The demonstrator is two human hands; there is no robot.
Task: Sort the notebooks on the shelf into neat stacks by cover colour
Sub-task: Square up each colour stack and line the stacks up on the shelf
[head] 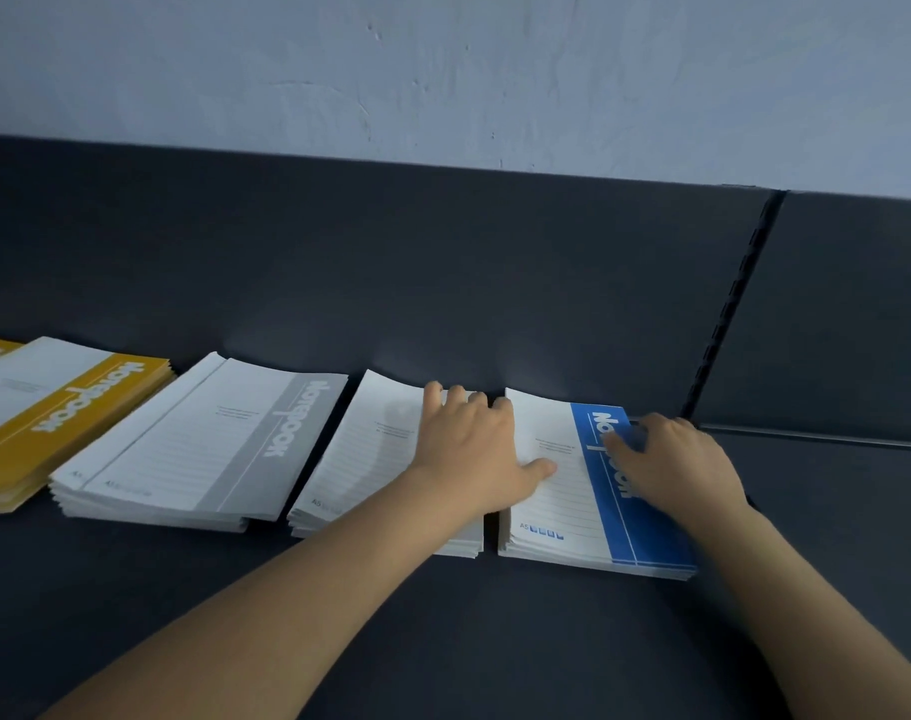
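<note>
Blue notebook stack (593,491) lies under both flattened hands, left hand (474,449), right hand (671,459).

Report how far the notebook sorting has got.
Done: yellow stack and grey stack lie squared on the shelf. In hand: left hand presses a third stack, colour hidden; right hand flat on the blue stack. Left: squaring these two.

A pale blue-grey wall (443,70) fills the far part of the scene, its plaster marked with faint scuffs. Below it runs a dark back panel (339,262). On the right, a slotted upright strip (729,304), probably metal, divides that panel from another dark panel (848,304) beside it.
</note>
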